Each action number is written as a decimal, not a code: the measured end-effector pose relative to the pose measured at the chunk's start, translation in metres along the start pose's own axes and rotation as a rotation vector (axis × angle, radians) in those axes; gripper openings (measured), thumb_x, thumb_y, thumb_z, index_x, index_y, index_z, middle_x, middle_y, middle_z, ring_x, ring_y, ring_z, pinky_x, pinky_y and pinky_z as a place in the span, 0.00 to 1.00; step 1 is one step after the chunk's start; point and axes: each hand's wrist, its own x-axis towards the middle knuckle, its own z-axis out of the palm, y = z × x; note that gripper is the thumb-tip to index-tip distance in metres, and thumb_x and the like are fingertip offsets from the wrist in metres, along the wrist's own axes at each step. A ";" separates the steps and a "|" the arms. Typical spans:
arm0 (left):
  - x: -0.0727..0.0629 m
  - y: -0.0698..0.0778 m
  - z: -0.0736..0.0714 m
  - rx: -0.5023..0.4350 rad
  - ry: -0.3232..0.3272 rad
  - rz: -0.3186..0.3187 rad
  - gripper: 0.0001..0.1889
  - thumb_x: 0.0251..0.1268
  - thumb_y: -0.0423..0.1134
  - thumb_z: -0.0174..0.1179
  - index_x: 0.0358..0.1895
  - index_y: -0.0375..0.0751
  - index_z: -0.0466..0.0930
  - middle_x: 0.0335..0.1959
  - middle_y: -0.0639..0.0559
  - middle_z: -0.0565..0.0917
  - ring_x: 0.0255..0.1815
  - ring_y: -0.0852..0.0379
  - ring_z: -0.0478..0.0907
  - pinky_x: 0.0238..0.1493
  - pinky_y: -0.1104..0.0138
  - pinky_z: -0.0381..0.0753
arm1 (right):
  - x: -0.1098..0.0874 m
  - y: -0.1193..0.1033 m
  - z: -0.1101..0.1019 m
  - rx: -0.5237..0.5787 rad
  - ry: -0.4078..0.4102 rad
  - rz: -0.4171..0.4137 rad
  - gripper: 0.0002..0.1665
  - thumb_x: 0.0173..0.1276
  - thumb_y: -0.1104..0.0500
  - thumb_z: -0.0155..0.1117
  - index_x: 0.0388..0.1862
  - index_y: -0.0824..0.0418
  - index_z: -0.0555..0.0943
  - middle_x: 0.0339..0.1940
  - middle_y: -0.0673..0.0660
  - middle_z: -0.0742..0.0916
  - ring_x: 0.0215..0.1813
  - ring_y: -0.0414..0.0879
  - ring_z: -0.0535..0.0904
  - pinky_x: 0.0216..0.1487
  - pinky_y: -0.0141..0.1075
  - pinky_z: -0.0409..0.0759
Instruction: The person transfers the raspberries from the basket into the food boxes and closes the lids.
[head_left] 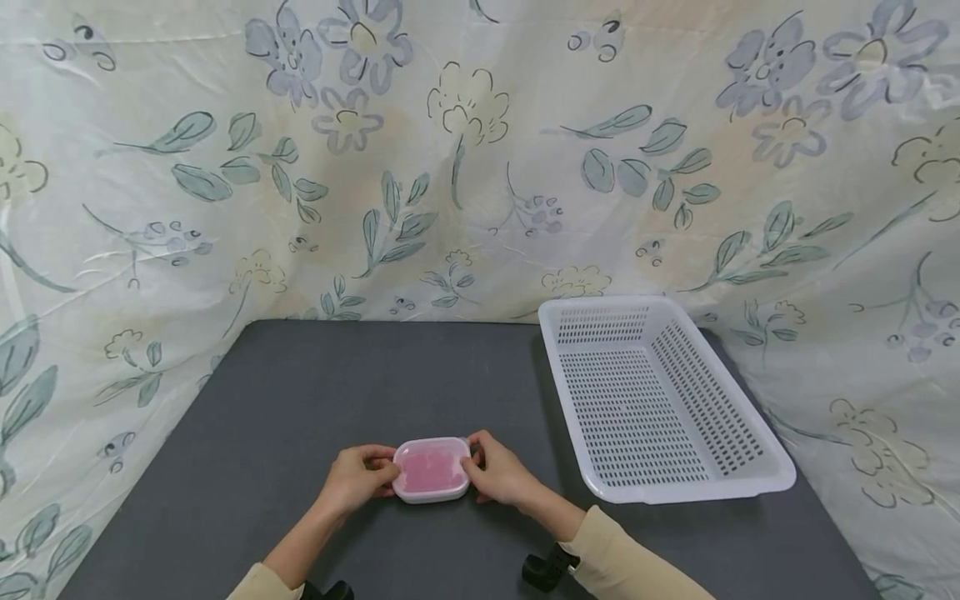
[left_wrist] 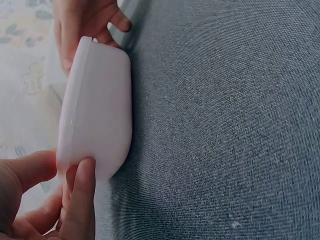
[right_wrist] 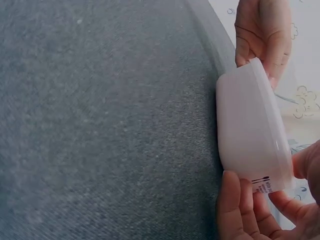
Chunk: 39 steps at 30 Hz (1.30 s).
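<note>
A small white food container (head_left: pixel 431 498) with a pink lid (head_left: pixel 432 465) sits on the dark cloth-covered table. At its left end my left hand (head_left: pixel 355 481) grips it, thumb at the lid's edge and fingers against the side wall. My right hand (head_left: pixel 504 475) holds the opposite end in much the same way. In the left wrist view, the container's smooth white side (left_wrist: pixel 102 105) shows, its base close to the cloth. Small dark print with a cutlery mark (right_wrist: pixel 262 184) appears near my right fingertips in the right wrist view.
A large white perforated plastic basket (head_left: pixel 558 392) stands to the right of the container. Dark grey cloth (head_left: pixel 337 375) covers the table. A floral curtain (head_left: pixel 480 242) hangs behind the table and along both sides.
</note>
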 end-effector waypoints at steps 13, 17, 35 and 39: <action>0.000 0.001 0.001 0.021 0.002 0.011 0.15 0.49 0.27 0.62 0.43 0.28 0.79 0.28 0.46 0.78 0.21 0.57 0.79 0.24 0.66 0.83 | 0.001 0.003 0.000 0.078 -0.066 0.019 0.17 0.68 0.57 0.53 0.53 0.60 0.63 0.27 0.55 0.75 0.24 0.45 0.74 0.18 0.36 0.80; 0.001 0.000 0.003 0.024 0.005 0.014 0.15 0.49 0.28 0.62 0.43 0.29 0.79 0.27 0.47 0.78 0.21 0.57 0.79 0.24 0.66 0.83 | -0.001 0.007 0.002 0.044 -0.025 0.015 0.18 0.69 0.56 0.52 0.54 0.59 0.64 0.26 0.55 0.76 0.25 0.46 0.75 0.18 0.36 0.80; 0.007 0.020 -0.008 0.581 0.024 0.379 0.18 0.52 0.39 0.65 0.48 0.40 0.79 0.43 0.50 0.78 0.42 0.53 0.76 0.39 0.58 0.78 | -0.003 -0.034 -0.021 -0.365 0.182 -0.178 0.18 0.65 0.53 0.56 0.48 0.63 0.74 0.39 0.55 0.78 0.35 0.44 0.76 0.31 0.33 0.74; 0.016 0.037 -0.012 0.670 0.027 0.482 0.19 0.55 0.42 0.64 0.51 0.42 0.77 0.48 0.48 0.77 0.47 0.49 0.76 0.41 0.55 0.78 | -0.002 -0.062 -0.046 -0.376 0.207 -0.235 0.12 0.67 0.54 0.55 0.45 0.59 0.76 0.39 0.52 0.79 0.37 0.42 0.77 0.34 0.32 0.77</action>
